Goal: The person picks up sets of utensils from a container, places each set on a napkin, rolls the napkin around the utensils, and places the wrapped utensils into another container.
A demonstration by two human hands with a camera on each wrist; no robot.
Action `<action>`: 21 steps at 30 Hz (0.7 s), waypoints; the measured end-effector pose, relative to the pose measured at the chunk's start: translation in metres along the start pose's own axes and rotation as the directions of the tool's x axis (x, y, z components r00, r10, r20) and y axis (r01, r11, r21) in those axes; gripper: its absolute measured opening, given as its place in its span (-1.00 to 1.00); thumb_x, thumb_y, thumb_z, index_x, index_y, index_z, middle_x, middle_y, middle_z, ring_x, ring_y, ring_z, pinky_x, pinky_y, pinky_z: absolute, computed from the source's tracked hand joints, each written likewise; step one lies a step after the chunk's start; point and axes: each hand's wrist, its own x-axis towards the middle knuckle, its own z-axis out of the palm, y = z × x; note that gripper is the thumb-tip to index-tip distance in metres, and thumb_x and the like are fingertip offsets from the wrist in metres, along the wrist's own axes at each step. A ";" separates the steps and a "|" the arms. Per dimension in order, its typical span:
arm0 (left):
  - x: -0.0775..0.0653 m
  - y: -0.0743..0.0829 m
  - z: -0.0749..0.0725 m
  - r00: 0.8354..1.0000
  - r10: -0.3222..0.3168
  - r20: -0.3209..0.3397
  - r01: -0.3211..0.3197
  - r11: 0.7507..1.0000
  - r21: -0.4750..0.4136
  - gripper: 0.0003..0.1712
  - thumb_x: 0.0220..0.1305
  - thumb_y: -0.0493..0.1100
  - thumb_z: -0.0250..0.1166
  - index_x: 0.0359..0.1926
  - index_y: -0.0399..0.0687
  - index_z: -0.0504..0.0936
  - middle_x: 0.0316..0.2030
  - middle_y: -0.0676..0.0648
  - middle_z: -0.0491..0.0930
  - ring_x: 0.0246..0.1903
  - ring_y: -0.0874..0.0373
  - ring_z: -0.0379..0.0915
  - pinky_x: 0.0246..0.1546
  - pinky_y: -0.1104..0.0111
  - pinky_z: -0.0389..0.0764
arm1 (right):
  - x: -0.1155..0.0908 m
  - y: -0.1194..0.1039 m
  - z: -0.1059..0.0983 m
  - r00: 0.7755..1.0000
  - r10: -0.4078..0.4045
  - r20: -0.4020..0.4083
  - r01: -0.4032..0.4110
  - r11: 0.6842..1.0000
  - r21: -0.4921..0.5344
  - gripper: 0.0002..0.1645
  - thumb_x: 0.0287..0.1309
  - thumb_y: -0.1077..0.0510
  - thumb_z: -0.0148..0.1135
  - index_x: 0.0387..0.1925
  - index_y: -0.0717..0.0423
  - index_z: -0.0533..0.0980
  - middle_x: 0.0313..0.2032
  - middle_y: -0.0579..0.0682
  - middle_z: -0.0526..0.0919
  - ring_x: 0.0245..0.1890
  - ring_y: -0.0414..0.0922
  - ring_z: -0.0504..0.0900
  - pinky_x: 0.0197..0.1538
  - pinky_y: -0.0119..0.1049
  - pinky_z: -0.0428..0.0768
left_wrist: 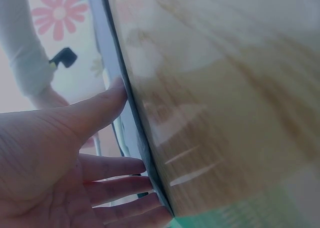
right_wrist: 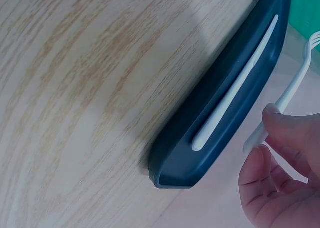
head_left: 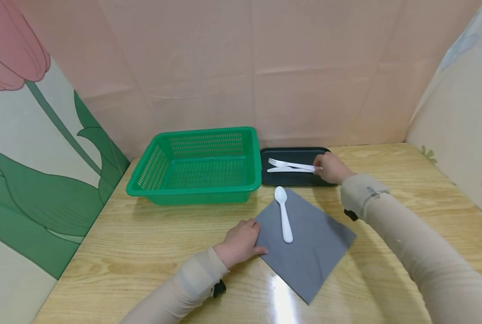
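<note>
Between its thumb and fingertips, my right hand [head_left: 331, 168] pinches the handle end of a white plastic fork [right_wrist: 295, 82]. The fork is raised above a black tray [head_left: 297, 155], its tines pointing left in the head view. A white plastic knife [right_wrist: 235, 90] lies in that tray. Nearer to me, a grey napkin [head_left: 318, 234] lies turned like a diamond on the table. On its upper left part rests a white plastic spoon [head_left: 285, 220], bowl end away from me. My left hand [head_left: 241, 243] touches the napkin's left edge with thumb and fingertips, fingers fairly straight.
Left of the tray stands a green plastic basket [head_left: 200, 197] with slotted walls, close against it. A pinkish covered wall [head_left: 225, 67] rises behind the wooden table [head_left: 156, 243]. Flower-patterned panels [head_left: 460, 126] stand at both sides.
</note>
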 end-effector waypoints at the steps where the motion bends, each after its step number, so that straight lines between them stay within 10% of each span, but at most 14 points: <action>1: 0.000 0.000 0.000 1.000 0.000 0.000 0.000 1.000 0.002 -0.32 0.07 0.21 0.31 -0.01 -0.26 0.54 -0.09 -0.10 0.54 -0.14 0.07 0.49 -0.18 0.38 0.58 | 0.000 0.000 0.000 1.000 0.006 0.005 -0.006 1.000 0.002 -0.79 0.12 0.30 0.20 -0.24 0.40 0.50 -0.32 0.26 0.55 -0.26 0.10 0.48 -0.17 -0.02 0.48; 21: 0.001 -0.001 0.003 1.000 -0.005 0.003 0.005 1.000 -0.001 -0.32 0.07 0.23 0.30 0.00 -0.23 0.53 -0.07 -0.09 0.53 -0.12 0.08 0.49 -0.18 0.38 0.58 | -0.012 -0.002 0.001 0.999 -0.033 -0.019 0.033 0.999 0.002 -0.75 0.09 0.31 0.21 -0.22 0.45 0.50 -0.31 0.31 0.58 -0.28 0.13 0.49 -0.16 0.02 0.47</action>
